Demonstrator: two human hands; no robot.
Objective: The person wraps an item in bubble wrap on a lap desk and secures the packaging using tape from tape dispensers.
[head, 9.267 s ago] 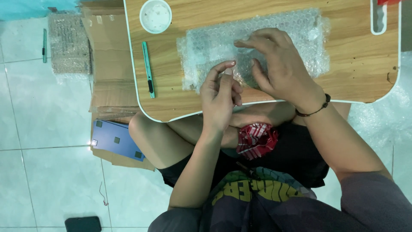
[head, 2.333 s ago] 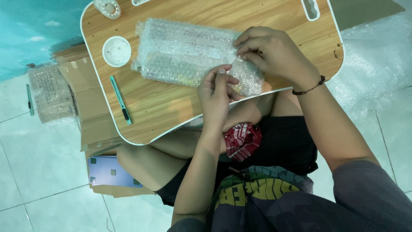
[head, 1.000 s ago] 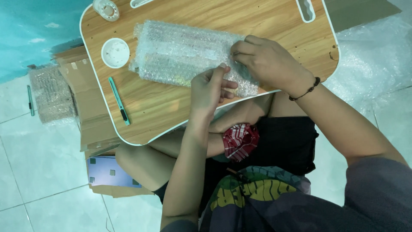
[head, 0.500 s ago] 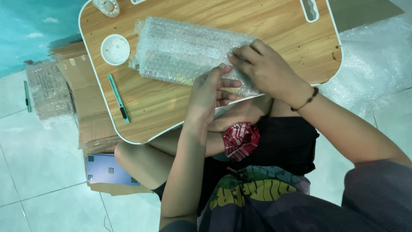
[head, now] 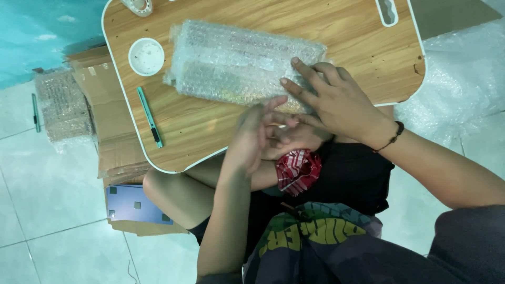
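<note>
Left hand (head: 258,138) at table's near edge, roughly 6 o'clock of bundle, fingers loosely together, motion-blurred; whether they pinch anything, cannot tell. Right hand (head: 336,105) at 5 o'clock end of bubble-wrapped bundle (head: 242,66), fingers spread flat, pressing wrap down, not clamped. Bundle lies lengthwise mid-table on wooden lap table (head: 342,31). Likely light, soft-skinned, springy, slippery film; contents possibly fragile. Best held broadly by both ends. Green pen (head: 149,116) at 8 o'clock, white round lid (head: 146,56) at 9 o'clock.
</note>
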